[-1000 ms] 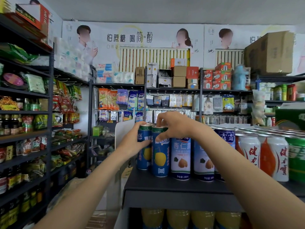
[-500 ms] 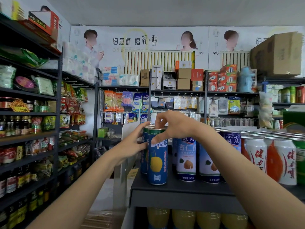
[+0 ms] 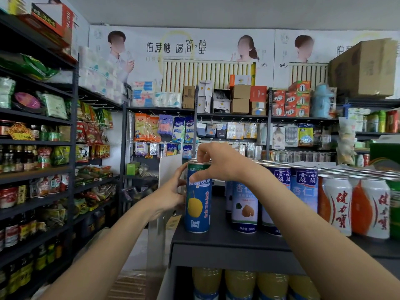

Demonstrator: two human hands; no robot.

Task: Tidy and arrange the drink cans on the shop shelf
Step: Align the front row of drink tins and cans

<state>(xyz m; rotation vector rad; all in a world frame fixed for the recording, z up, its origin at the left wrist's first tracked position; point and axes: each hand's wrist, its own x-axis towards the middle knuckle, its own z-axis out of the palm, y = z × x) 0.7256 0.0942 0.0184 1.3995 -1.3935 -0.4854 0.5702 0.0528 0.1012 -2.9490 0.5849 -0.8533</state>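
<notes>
A tall blue can with a yellow pear stands upright at the front left corner of the dark shelf top. My right hand grips its rim from above, thumb on the front. My left hand curls around its left side, where a second can of the same kind is almost hidden behind it. To the right, across a gap, stand blue-and-white almond cans, then red-and-white cans and a green can.
Yellow drink bottles fill the shelf below. A white board stands against the shelf's left end. Packed dark racks line the aisle on the left, and more stocked racks run along the back wall.
The front pear can has slid left, away from the almond cans, and now covers the other pear can. Both hands moved with the cans.
</notes>
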